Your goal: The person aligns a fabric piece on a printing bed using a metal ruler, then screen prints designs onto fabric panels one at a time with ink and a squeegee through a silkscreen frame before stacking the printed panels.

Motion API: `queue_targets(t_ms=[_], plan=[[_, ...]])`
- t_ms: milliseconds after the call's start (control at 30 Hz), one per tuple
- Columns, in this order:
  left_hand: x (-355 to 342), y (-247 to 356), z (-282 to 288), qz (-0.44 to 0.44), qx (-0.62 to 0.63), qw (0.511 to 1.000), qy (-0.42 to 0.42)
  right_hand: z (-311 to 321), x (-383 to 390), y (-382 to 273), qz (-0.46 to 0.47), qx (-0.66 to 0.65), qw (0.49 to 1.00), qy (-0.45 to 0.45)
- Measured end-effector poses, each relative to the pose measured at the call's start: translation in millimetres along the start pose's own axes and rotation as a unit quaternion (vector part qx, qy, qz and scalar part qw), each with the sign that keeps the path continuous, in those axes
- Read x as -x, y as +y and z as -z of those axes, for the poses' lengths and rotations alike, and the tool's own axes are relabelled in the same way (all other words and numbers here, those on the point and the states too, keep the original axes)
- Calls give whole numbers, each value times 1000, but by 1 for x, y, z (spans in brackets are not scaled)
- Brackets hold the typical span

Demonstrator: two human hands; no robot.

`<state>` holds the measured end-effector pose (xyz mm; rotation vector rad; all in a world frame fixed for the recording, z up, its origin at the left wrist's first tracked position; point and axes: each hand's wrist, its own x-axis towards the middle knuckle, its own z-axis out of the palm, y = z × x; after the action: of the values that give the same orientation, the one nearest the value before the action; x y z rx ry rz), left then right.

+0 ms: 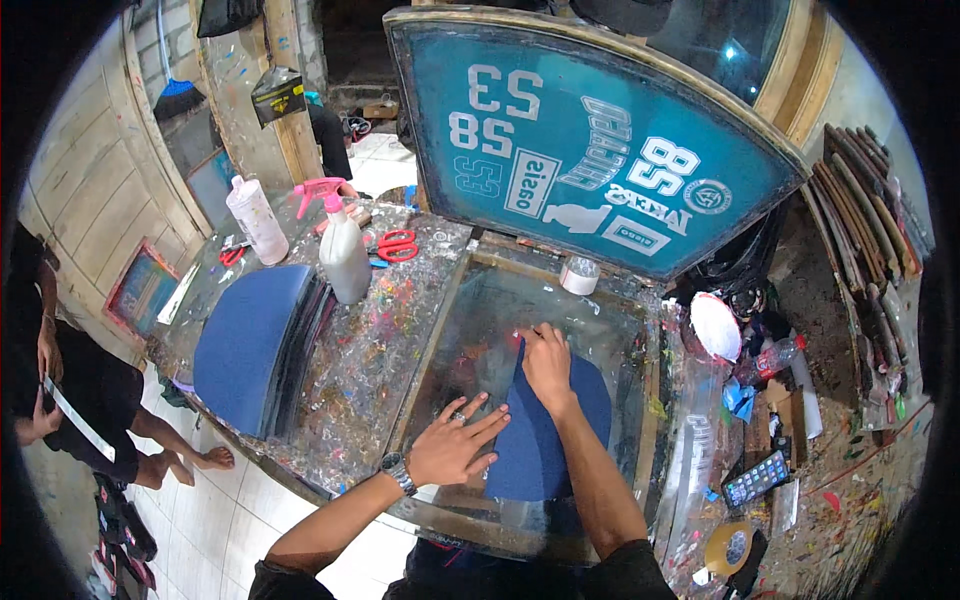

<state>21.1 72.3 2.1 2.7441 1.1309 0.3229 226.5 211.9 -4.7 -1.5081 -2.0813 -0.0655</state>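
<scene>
A dark blue curved flat piece (540,450), perhaps fabric, lies on the glass-like surface (480,300) in front of me. My right hand (546,362) has its fingers closed on the piece's far upper edge. Beside the piece's left edge, my left hand (452,450) rests flat with fingers spread, its fingertips reaching the blue material; a watch (398,472) is on that wrist. Behind the surface a teal printing screen (560,130) with white lettering stands tilted up. A stack of similar blue pieces (250,350) sits to the left.
Left of the surface stand a pink-topped spray bottle (344,258), a white bottle (258,222) and red scissors (397,246). A roll of clear tape (580,276) lies by the screen's base. At right are a white bowl (714,328), a phone (757,478) and brown tape (728,548). Another person (75,390) is at far left.
</scene>
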Motion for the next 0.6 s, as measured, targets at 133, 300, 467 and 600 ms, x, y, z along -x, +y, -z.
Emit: queue_targets(t_ms=[133,300,467,600], plan=[[-1,4,1,0,1,1000,-2,4,4,0,13,46,999,-20],[-7,4,-1,-10,9,1000,1,19,12,3,22,17,1000,-10],[2,-2,6,10,8,1000,-10,84,89,-45,-31,-247,963,-100],[-4,2,3,-4,17,1000,24,119,173,-74,43,-200,958,-200]])
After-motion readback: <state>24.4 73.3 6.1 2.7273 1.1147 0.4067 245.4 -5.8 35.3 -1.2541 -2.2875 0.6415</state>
